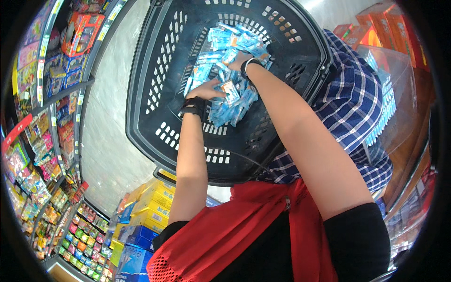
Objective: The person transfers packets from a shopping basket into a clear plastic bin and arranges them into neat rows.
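Note:
A large black plastic shopping basket (pixel 165 67) with slotted walls is in front of me. Many small light-blue wrapped packets (pixel 225 38) lie heaped on its bottom. My left hand (pixel 208 91) is down inside, fingers apart, touching the near left part of the heap. Beside its thumb rests a white-and-blue packet (pixel 229 93). My right hand (pixel 241 60) reaches into the middle of the heap; its fingers are partly hidden, so any packet in its grasp cannot be made out. Both wrists wear dark bands.
Shelves of packaged goods (pixel 53 81) line the left side beyond a pale floor (pixel 109 88). Yellow cartons (pixel 155 202) and blue boxes (pixel 135 261) are stacked at lower left. Blue plaid cloth (pixel 352 95) adjoins the basket, near a clear bin (pixel 405 84) of similar packets and red boxes (pixel 398 31).

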Demonstrator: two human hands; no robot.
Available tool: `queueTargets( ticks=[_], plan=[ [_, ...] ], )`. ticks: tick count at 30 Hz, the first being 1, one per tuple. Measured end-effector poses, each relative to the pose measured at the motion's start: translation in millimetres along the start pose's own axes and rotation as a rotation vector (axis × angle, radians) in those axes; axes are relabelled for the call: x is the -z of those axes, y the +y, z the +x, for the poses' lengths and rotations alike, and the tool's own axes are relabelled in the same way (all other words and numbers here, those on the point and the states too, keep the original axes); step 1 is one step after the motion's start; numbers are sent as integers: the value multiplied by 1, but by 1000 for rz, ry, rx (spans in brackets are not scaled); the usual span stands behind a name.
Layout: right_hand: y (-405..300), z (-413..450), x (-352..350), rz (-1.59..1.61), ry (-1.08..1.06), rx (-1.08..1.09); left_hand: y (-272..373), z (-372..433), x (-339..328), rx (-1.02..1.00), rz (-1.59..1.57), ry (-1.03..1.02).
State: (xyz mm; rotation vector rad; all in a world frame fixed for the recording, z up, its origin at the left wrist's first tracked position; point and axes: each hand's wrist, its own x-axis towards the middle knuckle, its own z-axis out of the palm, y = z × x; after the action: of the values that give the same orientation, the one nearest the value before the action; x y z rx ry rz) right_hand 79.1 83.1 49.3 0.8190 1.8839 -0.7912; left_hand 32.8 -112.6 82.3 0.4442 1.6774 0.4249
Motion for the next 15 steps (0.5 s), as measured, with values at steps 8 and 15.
queueTargets(
  ticks=[8, 15],
  plan=[
    [4, 26, -21, -124, -187, -17, -55, 6, 24, 583, -58, 252],
    [-12, -60, -11, -383, -346, -29, -58, 5, -66, 794, -346, 450]
  ],
)
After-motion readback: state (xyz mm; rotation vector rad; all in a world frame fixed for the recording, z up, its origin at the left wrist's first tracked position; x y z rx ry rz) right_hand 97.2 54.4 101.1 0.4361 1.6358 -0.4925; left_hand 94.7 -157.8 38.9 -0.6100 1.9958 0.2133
